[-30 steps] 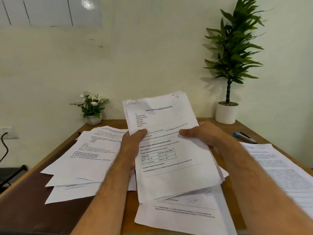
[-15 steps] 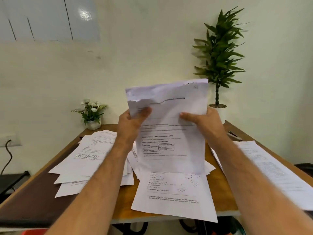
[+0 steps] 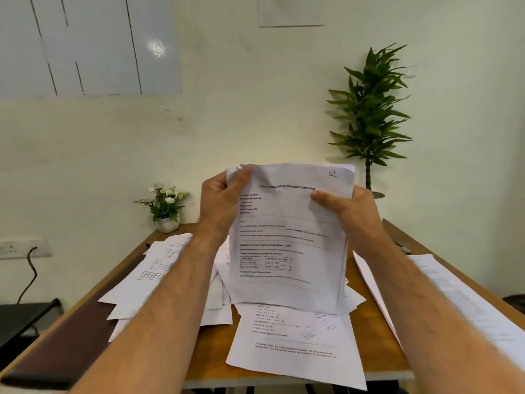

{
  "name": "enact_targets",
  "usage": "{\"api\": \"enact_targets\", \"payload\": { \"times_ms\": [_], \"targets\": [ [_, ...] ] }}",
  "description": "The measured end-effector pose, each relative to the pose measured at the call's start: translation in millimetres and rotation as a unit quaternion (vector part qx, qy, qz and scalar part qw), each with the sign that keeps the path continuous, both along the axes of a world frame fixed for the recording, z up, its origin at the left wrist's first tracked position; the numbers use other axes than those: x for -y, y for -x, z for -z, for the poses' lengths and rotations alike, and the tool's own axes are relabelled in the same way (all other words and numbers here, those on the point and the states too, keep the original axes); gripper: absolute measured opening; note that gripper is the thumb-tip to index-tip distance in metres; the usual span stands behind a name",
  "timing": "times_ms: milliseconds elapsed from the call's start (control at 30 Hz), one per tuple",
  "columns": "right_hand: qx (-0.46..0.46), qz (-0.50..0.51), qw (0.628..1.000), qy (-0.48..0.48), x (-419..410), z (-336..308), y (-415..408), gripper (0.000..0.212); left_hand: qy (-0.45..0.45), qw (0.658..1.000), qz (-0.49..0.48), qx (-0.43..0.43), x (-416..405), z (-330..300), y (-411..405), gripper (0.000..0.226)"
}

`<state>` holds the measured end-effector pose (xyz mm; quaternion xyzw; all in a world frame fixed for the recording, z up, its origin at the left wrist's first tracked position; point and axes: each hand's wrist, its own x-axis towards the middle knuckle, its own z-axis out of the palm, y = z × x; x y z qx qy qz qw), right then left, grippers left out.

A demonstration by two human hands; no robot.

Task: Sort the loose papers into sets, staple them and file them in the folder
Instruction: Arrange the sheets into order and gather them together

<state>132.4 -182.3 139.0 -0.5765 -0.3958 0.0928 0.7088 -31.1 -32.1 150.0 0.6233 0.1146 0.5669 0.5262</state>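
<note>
I hold a thin set of printed papers [image 3: 289, 240] upright above the wooden table [image 3: 369, 362], its lower edge close to the sheets below. The front page has a small table and "S1" handwritten at its top right. My left hand [image 3: 220, 200] grips the set's top left corner, thumb over the front. My right hand [image 3: 348, 207] grips the right edge, thumb on the front page. Loose sheets [image 3: 159, 275] lie fanned on the left of the table. A handwritten sheet [image 3: 295, 345] lies at the front, overhanging the edge. Another paper pile [image 3: 460, 305] lies on the right.
A dark brown folder [image 3: 76, 336] lies along the table's left front edge. A small white flower pot [image 3: 166, 209] stands at the back left, a tall green plant [image 3: 369, 115] at the back right. A wall socket with a cable [image 3: 25, 248] sits on the left.
Both hands lifted the paper set from lying tilted over the table to standing upright. My left hand slid up to the top left corner; the right moved to the right edge.
</note>
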Motion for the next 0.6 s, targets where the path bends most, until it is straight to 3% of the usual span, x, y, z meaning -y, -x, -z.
{"api": "enact_targets", "payload": {
  "times_ms": [167,300,400,600],
  "targets": [
    [0.034,0.014,0.999,-0.024,-0.9,-11.6,-0.1,0.018,-0.005,0.999,0.017,0.036,-2.5,-7.3,-1.8,0.039],
    [0.037,0.007,0.999,-0.021,-1.3,1.5,2.4,0.03,0.005,0.999,0.033,-0.017,5.7,5.6,-2.4,0.032],
    [0.011,0.005,1.0,-0.019,-2.6,11.2,2.2,0.02,0.022,0.999,0.02,-0.031,6.1,17.9,-5.9,0.016],
    [0.015,-0.011,1.0,-0.024,0.1,-9.4,-3.5,0.015,-0.038,0.999,0.027,0.009,1.8,-5.4,-1.3,0.019]
  ]
}}
